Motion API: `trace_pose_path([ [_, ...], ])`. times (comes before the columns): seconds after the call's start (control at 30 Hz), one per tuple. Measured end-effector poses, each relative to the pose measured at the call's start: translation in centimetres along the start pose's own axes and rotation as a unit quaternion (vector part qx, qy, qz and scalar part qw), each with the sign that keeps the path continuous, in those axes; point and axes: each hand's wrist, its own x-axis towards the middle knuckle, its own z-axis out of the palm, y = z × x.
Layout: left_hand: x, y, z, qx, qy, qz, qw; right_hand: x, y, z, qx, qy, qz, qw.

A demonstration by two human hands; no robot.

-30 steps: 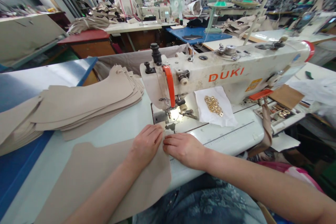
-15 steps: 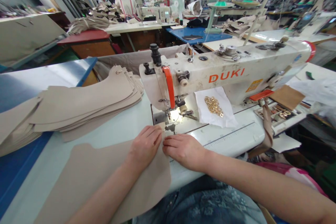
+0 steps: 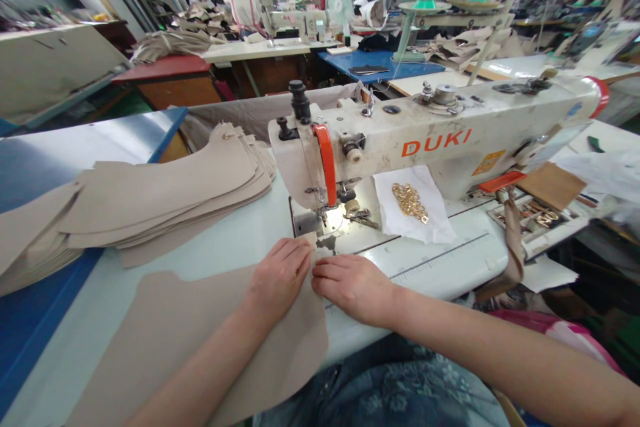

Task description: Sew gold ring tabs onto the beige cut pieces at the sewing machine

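The pale worktable [image 3: 215, 250] extends through the centre of the frame. The sewing machine [image 3: 440, 137] stands on it, running from the centre toward the upper right. A white cloth [image 3: 440, 217] lies beneath the machine arm, right of centre. A graduated scale [image 3: 445, 256] runs along the front portion of the surface. A single beige panel [image 3: 190, 327] lies flat from lower left to lower centre. A stack of beige panels [image 3: 160, 197], left of centre, lies partly on the worktable, beside the blue bench [image 3: 40, 170] at the left edge.

L grip [image 3: 280, 277] on beige pc [image 3: 175, 313]; R grip [image 3: 353, 285] adj.
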Motion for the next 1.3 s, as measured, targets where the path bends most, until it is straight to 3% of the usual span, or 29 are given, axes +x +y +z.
trace_pose_path([
  [0.63, -0.6, 0.3, -0.5, -0.064, -0.012, -0.045, 0.997, 1.2, 1.1, 0.4, -0.061, 0.025, 0.024, 0.998],
  [0.8, -0.5, 0.4, -0.3, -0.061, -0.006, -0.052, 0.997, 1.3, 1.2, 0.3, -0.06, 0.007, 0.026, 0.998],
  [1.03, 0.9, 0.6, 1.2, -0.038, 0.01, -0.046, 0.998, 0.9, 3.0, -0.6, -0.079, -0.017, 0.022, 0.996],
  [1.3, 2.6, -0.8, 2.6, -0.05, -0.003, -0.042, 0.998, 1.3, 5.0, -0.8, -0.078, -0.031, 0.047, 0.995],
])
